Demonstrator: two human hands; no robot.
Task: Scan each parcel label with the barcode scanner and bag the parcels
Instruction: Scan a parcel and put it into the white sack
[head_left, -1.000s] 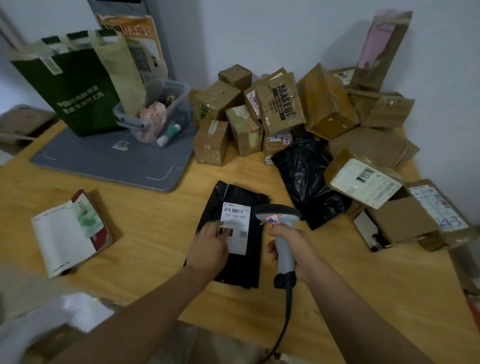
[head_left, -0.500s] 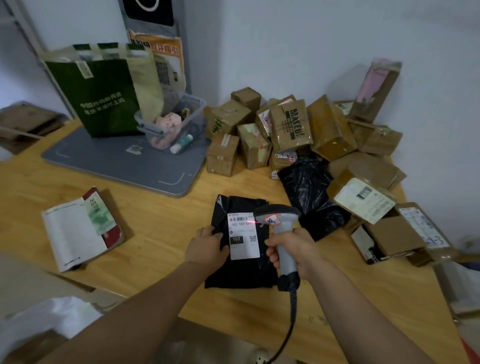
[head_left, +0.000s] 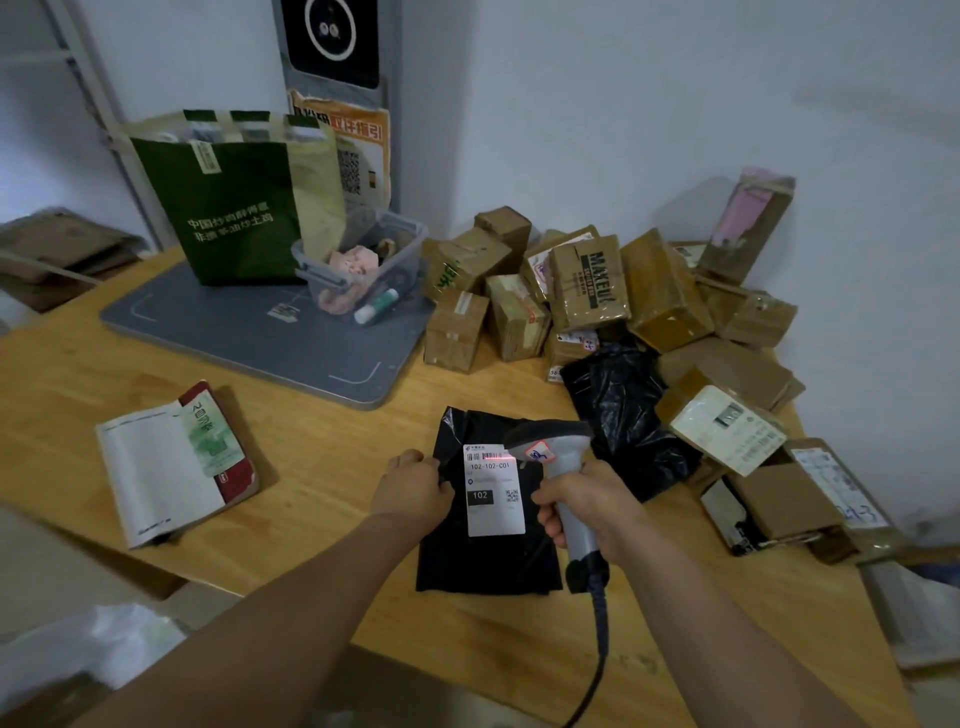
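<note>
A flat black plastic parcel (head_left: 483, 564) lies on the wooden table (head_left: 322, 467), with a white label (head_left: 492, 491) on top. My left hand (head_left: 413, 491) grips the parcel's left edge beside the label. My right hand (head_left: 584, 504) grips the handle of a grey barcode scanner (head_left: 558, 454), whose head points left at the label. A red scan line lies across the barcode at the label's top. A green paper bag (head_left: 228, 208) stands open at the back left.
A heap of taped cardboard parcels (head_left: 592, 291) and a second black bag (head_left: 618, 410) fills the back right corner. A grey tray (head_left: 260, 343) carries a clear plastic bin (head_left: 363, 270). An open booklet (head_left: 171, 462) lies at left. The scanner cable (head_left: 597, 654) hangs off the front edge.
My left hand slid from the label to the parcel's left edge. The scanner's red line now falls on the barcode. My head moved, shifting the whole scene lower in view.
</note>
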